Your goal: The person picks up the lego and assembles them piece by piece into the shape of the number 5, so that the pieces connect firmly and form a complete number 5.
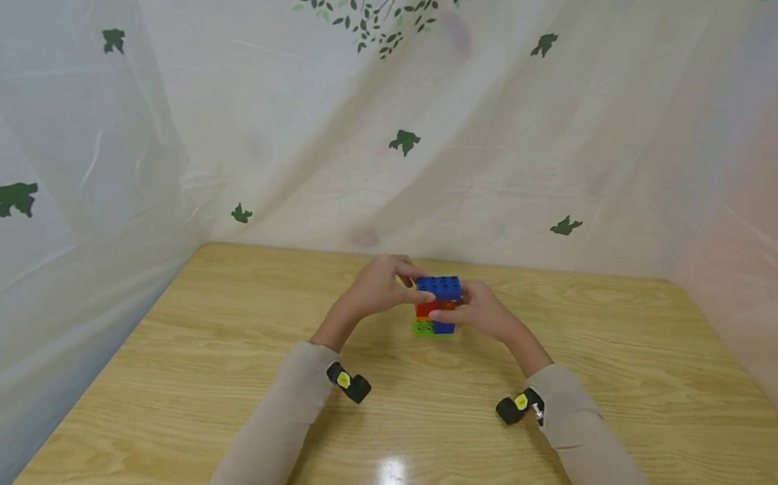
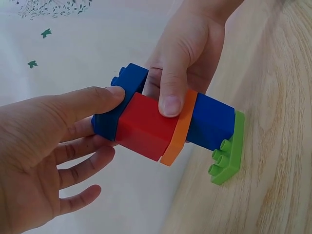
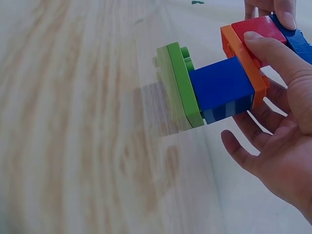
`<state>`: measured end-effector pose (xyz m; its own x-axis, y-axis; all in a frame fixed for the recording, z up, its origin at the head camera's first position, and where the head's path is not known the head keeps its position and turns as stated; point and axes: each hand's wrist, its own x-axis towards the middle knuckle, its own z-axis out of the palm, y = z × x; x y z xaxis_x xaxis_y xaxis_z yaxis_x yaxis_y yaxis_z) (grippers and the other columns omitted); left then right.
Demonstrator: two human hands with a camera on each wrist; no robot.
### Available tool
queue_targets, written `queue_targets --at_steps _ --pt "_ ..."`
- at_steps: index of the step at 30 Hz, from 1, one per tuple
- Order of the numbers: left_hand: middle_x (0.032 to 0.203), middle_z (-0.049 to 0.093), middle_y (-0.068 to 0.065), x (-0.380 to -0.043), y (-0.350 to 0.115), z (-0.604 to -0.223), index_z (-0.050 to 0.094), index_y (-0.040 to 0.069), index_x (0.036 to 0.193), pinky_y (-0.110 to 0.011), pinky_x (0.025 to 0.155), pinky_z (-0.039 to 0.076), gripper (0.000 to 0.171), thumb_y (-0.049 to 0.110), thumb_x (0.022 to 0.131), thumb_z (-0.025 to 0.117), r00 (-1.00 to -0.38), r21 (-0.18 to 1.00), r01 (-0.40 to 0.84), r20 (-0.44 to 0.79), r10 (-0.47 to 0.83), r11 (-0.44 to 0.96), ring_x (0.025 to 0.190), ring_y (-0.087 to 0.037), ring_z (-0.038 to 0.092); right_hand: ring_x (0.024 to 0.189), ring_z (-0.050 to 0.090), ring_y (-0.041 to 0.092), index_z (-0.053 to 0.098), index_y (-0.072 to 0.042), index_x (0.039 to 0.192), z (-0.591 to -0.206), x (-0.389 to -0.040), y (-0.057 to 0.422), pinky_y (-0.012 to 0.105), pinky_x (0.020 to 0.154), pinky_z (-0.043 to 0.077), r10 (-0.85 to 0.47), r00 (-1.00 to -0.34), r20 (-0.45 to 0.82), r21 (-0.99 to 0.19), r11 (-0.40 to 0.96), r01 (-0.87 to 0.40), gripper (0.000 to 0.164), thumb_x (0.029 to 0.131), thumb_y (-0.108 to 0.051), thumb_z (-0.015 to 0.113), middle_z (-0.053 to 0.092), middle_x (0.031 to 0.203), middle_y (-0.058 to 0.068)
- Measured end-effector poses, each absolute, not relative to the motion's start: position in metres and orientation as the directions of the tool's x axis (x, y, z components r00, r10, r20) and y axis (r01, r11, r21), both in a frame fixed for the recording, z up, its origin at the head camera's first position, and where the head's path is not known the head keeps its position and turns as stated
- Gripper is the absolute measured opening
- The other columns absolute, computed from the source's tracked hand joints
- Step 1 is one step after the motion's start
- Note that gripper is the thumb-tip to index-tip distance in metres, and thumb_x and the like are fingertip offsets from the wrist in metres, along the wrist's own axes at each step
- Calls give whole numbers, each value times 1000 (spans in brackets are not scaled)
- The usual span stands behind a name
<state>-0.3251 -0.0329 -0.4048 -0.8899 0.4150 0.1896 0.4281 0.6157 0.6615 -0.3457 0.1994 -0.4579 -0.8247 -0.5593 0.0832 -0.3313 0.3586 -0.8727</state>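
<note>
A small tower of plastic toy building bricks stands on the table between both hands. From the bottom up it has a thin green brick (image 2: 233, 155), a blue brick (image 3: 222, 87), a thin orange brick (image 2: 178, 131), a red brick (image 2: 146, 126) and a blue studded brick (image 1: 440, 286) on top. My left hand (image 1: 378, 286) pinches the top blue brick between thumb and fingers, its other fingers spread loosely. On the other side my right hand (image 1: 487, 311) grips the tower, thumb across the red and orange bricks; its farther fingertips are partly hidden.
The light wooden table (image 1: 413, 413) extends around the tower, its back edge just behind the hands. A pale curtain (image 1: 315, 130) with green leaf prints hangs behind and at both sides. Each wrist wears a small black camera (image 1: 353, 384).
</note>
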Motion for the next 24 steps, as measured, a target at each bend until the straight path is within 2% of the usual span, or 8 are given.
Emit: queue_targets --at_steps 9,24 --pt "100 69 -4 -328 -32 -399 78 12 117 -26 67 43 37 34 87 82 -863 640 462 165 477 614 84 -20 56 112 70 29 64 -2 131 -458 -346 199 45 99 56 -557 -828 65 -884 353 -306 52 89 -28 81 71 126 17" --pt "91 66 -4 -334 -28 -386 80 8 111 -22 66 40 30 27 87 83 -813 612 518 134 567 597 80 -16 51 117 68 31 63 -1 133 -460 -347 202 47 101 54 -559 -827 52 -892 346 -290 53 90 -27 80 69 129 17"
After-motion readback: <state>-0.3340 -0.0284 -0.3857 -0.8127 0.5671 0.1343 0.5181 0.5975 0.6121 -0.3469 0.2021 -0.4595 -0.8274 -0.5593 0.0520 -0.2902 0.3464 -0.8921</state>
